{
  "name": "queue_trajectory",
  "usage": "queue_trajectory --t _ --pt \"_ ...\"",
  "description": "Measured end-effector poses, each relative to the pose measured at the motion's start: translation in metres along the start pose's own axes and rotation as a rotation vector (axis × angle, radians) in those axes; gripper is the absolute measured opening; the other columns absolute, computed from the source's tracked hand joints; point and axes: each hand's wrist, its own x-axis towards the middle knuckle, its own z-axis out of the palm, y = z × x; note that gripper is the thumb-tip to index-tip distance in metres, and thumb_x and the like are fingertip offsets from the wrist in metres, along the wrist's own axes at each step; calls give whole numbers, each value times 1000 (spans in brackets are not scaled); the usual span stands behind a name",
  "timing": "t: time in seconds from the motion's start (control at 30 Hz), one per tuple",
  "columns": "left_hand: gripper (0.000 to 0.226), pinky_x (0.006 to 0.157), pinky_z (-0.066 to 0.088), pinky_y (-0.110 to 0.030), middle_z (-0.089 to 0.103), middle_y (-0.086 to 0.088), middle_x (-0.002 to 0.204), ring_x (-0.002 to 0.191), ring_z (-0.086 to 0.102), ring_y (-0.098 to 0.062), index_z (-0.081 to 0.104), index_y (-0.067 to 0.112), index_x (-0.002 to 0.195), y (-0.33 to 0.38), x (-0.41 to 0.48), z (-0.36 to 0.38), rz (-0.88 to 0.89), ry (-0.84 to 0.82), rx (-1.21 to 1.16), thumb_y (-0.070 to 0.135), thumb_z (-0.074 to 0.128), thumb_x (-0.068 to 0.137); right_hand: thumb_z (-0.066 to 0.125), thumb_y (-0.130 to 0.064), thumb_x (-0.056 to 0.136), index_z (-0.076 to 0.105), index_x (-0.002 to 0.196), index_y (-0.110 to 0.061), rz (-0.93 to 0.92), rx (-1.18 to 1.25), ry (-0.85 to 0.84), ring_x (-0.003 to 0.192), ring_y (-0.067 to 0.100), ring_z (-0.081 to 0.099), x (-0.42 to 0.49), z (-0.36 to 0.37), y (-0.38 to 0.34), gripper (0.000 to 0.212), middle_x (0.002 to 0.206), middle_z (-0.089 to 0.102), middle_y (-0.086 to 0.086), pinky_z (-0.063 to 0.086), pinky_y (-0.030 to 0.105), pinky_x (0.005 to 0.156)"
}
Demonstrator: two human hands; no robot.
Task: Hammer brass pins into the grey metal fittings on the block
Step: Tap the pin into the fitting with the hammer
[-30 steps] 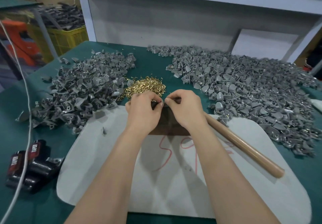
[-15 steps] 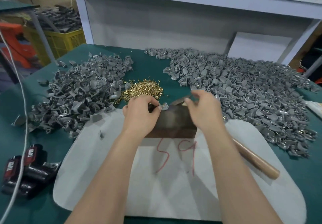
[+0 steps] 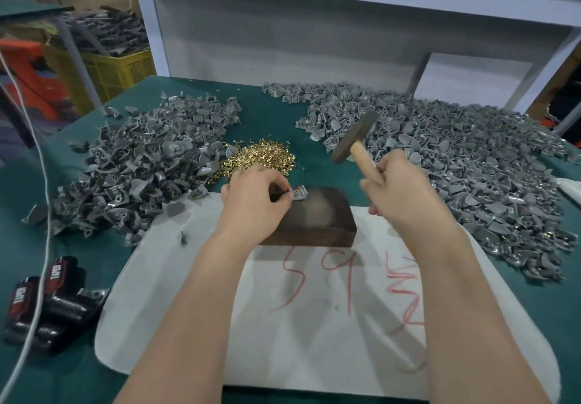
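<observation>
Block [image 3: 317, 215] of dark wood is lying on a white pad [image 3: 314, 340], its long axis running left to right. The pad's near part is carrying only red scrawls. On the bench [image 3: 283, 114] at near left, black canisters [image 3: 47, 303] are lying beside a white cord [image 3: 41, 183].

The left hand [image 3: 251, 196] is resting on the block's left end and pinching a grey fitting [image 3: 300, 191] at the far left corner. Which way the fitting is pointing cannot be told. The rest of the block's top is showing bare.

Just right of the block, the right hand [image 3: 399, 190] is gripping the wooden handle of a hammer [image 3: 355, 139], held in the air. The handle is slanting far and left, and the head is tilting with its lower face toward near left.

Farther off, brass pins [image 3: 261, 157] are heaped beyond the left hand, between a left pile of fittings [image 3: 141, 168] and a wider right pile [image 3: 456, 158]. A green strip is running between the piles to the far edge.
</observation>
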Motion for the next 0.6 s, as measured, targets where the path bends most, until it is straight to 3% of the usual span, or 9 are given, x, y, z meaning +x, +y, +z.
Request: queue_trajectory --t 0.07,0.13,0.23,0.3,0.33,0.4,0.5,0.6 --pt "15 94 42 -44 53 5 95 104 51 -27 56 30 77 -1 1 1 2 16 9 26 66 87 51 -23 93 38 136 -22 -127 25 -63 84 21 57 -9 -6 -4 45 90 56 -4 43 31 70" --pt "15 92 43 -44 53 5 93 101 52 -28 56 28 76 -2 2 3 13 32 3 25 67 86 49 -25 96 33 144 -30 -251 24 -99 80 12 46 -19 -7 -7 51 81 48 -15 36 23 71" --pt "13 88 45 -44 54 4 90 96 55 -29 59 25 76 -3 2 4 33 53 -11 21 68 85 49 -26 96 43 139 -35 -371 78 70 71 2 46 -31 -12 -9 44 96 64 -14 37 14 69" --pt "7 86 47 -45 53 3 87 93 57 -31 66 18 78 -4 2 6 65 66 -14 17 69 84 50 -29 96 43 137 -42 -364 183 186 81 1 57 -38 -17 -10 44 111 63 -16 43 16 73" --pt "6 85 47 -45 53 3 86 91 58 -31 67 15 78 -4 2 7 80 74 -17 15 69 83 51 -28 95 43 136 -42 -386 190 183 91 -1 59 -41 -18 -12 44 115 60 -20 43 11 78" --pt "10 84 47 -45 52 4 85 90 58 -31 64 17 74 -3 3 7 87 88 -4 15 69 83 51 -23 96 46 136 -37 -467 69 67 104 -13 43 -45 -10 -13 43 122 58 -19 30 -3 78" --pt "15 85 46 -45 50 7 84 92 56 -28 58 22 72 -2 2 7 79 86 14 17 67 84 50 -25 96 46 136 -40 -440 -20 37 96 -3 54 -47 -1 -15 43 125 58 -21 32 7 77" --pt "13 83 47 -45 53 6 84 90 58 -28 62 19 72 -3 2 8 90 92 -10 17 69 83 52 -24 95 47 135 -40 -454 162 224 93 -21 47 -46 -9 -15 43 114 48 -38 29 -9 77"
